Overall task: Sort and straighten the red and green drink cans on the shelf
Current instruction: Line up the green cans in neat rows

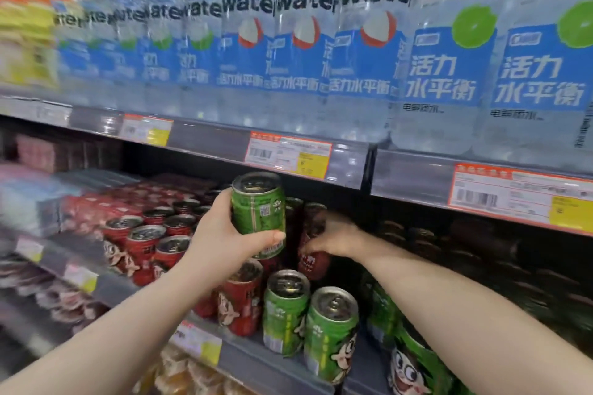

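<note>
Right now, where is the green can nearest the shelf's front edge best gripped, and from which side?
Probably round its side wall at mid-height, from the front: the front green can stands upright at the shelf edge, its front bare.

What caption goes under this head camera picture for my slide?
At a drinks shelf, the left hand holds up a green can while the right hand grips a red can.

The grey shelf [253, 359] carries red cans [144, 247] left, green cans [330, 330] right.
</note>
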Tool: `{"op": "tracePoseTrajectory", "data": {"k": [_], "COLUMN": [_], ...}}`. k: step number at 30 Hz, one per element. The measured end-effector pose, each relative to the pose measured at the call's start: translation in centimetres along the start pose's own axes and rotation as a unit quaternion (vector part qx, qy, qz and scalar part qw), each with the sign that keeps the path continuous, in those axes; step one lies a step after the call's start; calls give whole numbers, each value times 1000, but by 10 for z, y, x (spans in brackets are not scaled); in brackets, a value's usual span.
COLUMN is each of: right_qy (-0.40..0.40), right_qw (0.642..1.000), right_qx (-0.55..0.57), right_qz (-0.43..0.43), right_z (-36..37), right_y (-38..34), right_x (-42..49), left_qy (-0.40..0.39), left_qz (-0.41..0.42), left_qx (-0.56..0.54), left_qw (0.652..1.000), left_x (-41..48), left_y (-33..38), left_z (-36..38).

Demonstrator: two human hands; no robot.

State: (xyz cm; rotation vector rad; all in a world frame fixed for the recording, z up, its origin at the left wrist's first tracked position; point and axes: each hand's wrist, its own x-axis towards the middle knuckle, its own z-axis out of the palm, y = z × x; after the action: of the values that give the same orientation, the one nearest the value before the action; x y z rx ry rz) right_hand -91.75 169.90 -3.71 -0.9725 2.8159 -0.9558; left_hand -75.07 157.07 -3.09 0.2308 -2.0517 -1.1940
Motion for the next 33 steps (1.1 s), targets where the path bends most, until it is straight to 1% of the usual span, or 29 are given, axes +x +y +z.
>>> {"op": "tracePoseTrajectory", "data": {"k": [2,5,7,8,9,11,12,14,16,18,20,22,24,26,28,30,33], "right_qy": [-46,-71,-89,-87,-68,-17,-6,-25,-45,-47,-22,3,13,20,39,47,53], "right_qw": [999,996,994,994,996,993,988,974,963,976,992,998,999,1000,999,998,995], "right_qx": [5,38,59,63,65,119,153,222,259,198,81,10,-10,-5,-3,-30,-52], "right_qz": [24,26,21,17,5,-19,-23,-28,-53,-79,-97,-68,-38,-20,9,37,65], "right_z": [14,28,20,12,1,-25,-37,-61,-84,-102,-113,-125,-137,-150,-162,-173,-177], "right_y": [1,1,-2,-1,0,1,1,4,6,11,25,41,57,73,87,100,116], "right_x": [4,5,-2,-4,-9,-21,-30,-51,-75,-98,-111,-124,-137,-150,-161,-171,-179], "left_qy": [-9,-29,-41,-48,-56,-80,-95,-126,-155,-182,-214,-259,-305,-336,-339,-332,-345], "left_qz": [-3,-7,-1,3,6,9,10,15,23,29,28,24,33,42,51,44,41], "left_qx": [-4,-10,-6,-2,1,6,7,7,3,-10,-19,-23,-23,-8,-15,-30,-10], "left_qw": [1000,1000,999,999,998,997,995,992,988,983,976,965,952,941,939,942,938], "left_x": [2,5,7,9,9,10,10,9,6,0,-8,-16,-23,-27,-26,-27,-34], "left_y": [-4,-6,-5,-4,-1,4,7,14,23,33,44,53,61,73,80,82,78], "left_z": [-3,-2,3,7,11,24,31,51,75,101,125,148,167,178,184,187,194]}}
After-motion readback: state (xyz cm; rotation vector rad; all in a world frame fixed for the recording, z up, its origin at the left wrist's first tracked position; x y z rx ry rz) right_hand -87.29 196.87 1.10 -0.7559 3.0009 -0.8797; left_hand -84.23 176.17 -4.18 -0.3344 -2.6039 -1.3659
